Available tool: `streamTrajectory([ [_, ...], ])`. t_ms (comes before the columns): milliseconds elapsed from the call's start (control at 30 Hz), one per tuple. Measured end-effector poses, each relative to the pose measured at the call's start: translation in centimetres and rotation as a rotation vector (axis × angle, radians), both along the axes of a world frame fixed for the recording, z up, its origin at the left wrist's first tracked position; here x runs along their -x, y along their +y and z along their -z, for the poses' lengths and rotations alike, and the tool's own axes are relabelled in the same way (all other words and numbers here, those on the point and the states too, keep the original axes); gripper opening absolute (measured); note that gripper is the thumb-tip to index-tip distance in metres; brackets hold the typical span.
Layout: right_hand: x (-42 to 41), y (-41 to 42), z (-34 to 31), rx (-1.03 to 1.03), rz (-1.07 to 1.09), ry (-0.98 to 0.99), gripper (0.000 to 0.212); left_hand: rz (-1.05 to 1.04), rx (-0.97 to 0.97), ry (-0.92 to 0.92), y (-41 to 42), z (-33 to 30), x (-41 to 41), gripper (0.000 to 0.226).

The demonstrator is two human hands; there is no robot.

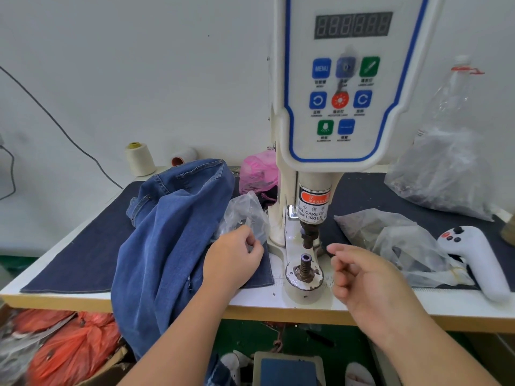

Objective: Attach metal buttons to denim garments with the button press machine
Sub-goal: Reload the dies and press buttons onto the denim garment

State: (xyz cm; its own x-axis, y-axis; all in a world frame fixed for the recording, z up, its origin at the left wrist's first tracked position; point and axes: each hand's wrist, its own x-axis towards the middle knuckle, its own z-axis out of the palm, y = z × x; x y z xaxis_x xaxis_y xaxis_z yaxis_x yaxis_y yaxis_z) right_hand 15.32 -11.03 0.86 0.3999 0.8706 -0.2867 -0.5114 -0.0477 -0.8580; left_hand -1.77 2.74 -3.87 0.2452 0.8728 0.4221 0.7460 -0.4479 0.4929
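Left hand [232, 259] at the mouth of a small clear plastic bag [245, 215], fingers curled and pinching its edge, just left of the button press machine [331, 112]. Right hand [362, 277] hovering right of the lower die [305, 267], fingers loosely curled, holding nothing visible. Blue denim garment [167, 235] heaped on the tabletop [250, 299] left of the machine, draped over the front edge, touching the left forearm. More clear bags [395, 240] and a white handheld controller [479, 263] lying to the right.

The denim garment [167, 232] lies on the table [250, 299] left of the button press machine [320, 162], plastic bags [404, 240] on its right.
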Motion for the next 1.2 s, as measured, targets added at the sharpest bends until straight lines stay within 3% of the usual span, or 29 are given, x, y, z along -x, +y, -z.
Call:
streamTrajectory([
  [133, -3.7, -0.1, 0.6, 0.046, 0.045, -0.181, 0.013, 0.247, 0.002, 0.014, -0.3, -0.1, 0.4, 0.004],
  [267, -6.5, 0.1, 2.0, 0.101, 0.109, -0.260, 0.011, 0.362, 0.077, 0.081, -0.2, -0.3, 0.5, 0.015],
  [400, -7.4, 0.0, 3.2, 0.094, 0.092, -0.296, 0.014, 0.348, 0.057, 0.096, -0.3, -0.3, 0.5, 0.005],
  [567, -7.7, -0.4, 3.7, 0.027, 0.085, -0.310, 0.019, 0.227, 0.140, -0.023, 0.4, -0.9, 0.5, 0.018],
  [700, -7.7, -0.7, 3.9, -0.008, 0.069, -0.305, 0.022, 0.320, 0.239, 0.087, 0.7, -1.5, 1.0, 0.016],
  [967, -7.5, -0.9, 4.5, 0.006, 0.057, -0.484, 0.031, 0.340, 0.306, 0.304, 0.4, -2.5, 0.2, 0.019],
  [1200, -7.2, -1.1, 4.7, 0.025, 0.059, -0.587, 0.030, 0.196, 0.222, 0.295, -0.8, -2.0, -1.4, 0.009],
])
